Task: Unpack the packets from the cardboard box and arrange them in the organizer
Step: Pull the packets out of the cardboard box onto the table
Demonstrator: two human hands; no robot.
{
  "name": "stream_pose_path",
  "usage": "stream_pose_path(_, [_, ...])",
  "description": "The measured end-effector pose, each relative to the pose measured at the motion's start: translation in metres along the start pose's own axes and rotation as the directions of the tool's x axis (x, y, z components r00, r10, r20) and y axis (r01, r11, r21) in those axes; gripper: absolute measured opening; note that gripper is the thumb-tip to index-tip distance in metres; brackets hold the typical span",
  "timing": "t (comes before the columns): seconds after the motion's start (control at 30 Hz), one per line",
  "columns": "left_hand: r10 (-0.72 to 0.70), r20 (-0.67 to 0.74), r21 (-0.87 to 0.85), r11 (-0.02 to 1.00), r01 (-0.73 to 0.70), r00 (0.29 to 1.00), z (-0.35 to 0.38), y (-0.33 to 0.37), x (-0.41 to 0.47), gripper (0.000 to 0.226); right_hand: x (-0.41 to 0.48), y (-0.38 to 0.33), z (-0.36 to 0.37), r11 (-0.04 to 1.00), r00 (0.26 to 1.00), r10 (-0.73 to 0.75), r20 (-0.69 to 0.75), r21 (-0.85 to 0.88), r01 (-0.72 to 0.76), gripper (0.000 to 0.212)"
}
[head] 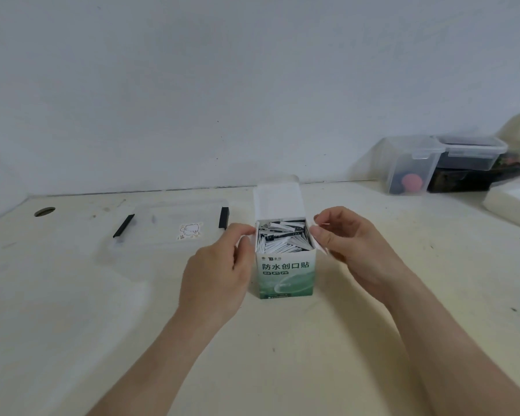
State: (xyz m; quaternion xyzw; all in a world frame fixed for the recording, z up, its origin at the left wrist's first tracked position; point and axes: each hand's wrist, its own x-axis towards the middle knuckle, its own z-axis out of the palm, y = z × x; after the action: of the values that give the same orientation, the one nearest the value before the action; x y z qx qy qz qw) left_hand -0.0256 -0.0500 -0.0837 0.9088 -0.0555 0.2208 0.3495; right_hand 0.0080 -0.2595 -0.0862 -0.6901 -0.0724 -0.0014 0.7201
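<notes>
At the far left of the frame I see a round hole (44, 211) cut in the pale, scuffed table (72, 340). Right of it, left of centre, lies the organizer (174, 232): a flat, clear plastic case with two black clips and a small sticker on its lid. It looks closed, so I judge nothing has been moved into it yet.

My left hand (219, 271) sits at centre, fingers curled and pinching the box's left side flap. The cardboard box (285, 274) stands upright in the middle, green and white with printed characters, its top lid folded back. Inside, the packets (284, 237) are thin, glossy slips, black and white, jammed in on edge. My right hand (351, 244) pinches the right flap the same way.

I take the step as opening the box. The next move calls for letting go of a flap and drawing out a bunch of packets; the organizer's lid will need opening too.

At the upper right are clear lidded tubs (415, 166).
</notes>
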Motion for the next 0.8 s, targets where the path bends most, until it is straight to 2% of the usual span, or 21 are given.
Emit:
stream_pose_path(0.1, [-0.05,-0.01,-0.239,0.97,0.046,0.999,0.002,0.002,0.001,0.016,0.0,-0.007,-0.001,0.969,0.982,-0.155,-0.105,-0.207,0.131,0.008])
stream_pose_path(0.2, [-0.033,-0.048,-0.428,0.904,0.009,0.998,-0.006,0.01,0.006,0.028,-0.003,-0.015,0.004,0.92,0.971,-0.239,-0.006,-0.32,0.225,0.006])
stream_pose_path(0.23, [0.0,-0.03,-0.421,0.907,-0.013,1.0,-0.01,0.013,0.009,0.028,-0.004,-0.017,0.005,0.908,0.973,-0.226,0.034,-0.355,0.223,0.017])
stream_pose_path(0.27, [0.03,0.009,-0.382,0.924,-0.024,1.0,-0.014,0.017,0.012,0.024,-0.004,-0.017,0.006,0.901,0.976,-0.201,0.079,-0.376,0.215,0.032])
stream_pose_path(0.33, [0.079,0.117,-0.187,0.981,-0.056,0.99,-0.022,0.026,0.02,0.016,-0.005,-0.015,0.008,0.887,0.979,-0.123,0.165,-0.424,0.183,0.054])
stream_pose_path(0.43, [0.092,0.254,0.104,0.987,-0.121,0.963,-0.026,0.038,0.033,0.025,-0.005,-0.011,0.009,0.845,0.971,-0.101,0.218,-0.497,0.2,0.059])
stream_pose_path(0.57, [0.052,0.274,0.178,0.978,-0.104,0.96,-0.031,0.042,0.043,0.007,-0.005,-0.009,0.007,0.864,0.963,-0.124,0.238,-0.452,0.222,0.061])
stream_pose_path(0.7, [0.09,0.296,0.253,0.953,-0.169,0.951,-0.032,0.043,0.047,0.005,-0.004,-0.008,0.006,0.891,0.958,-0.106,0.266,-0.403,0.21,0.058])
stream_pose_path(0.8, [0.115,0.256,0.309,0.931,-0.193,0.96,-0.027,0.044,0.048,0.005,-0.004,-0.005,0.005,0.911,0.958,-0.089,0.274,-0.367,0.189,0.058])
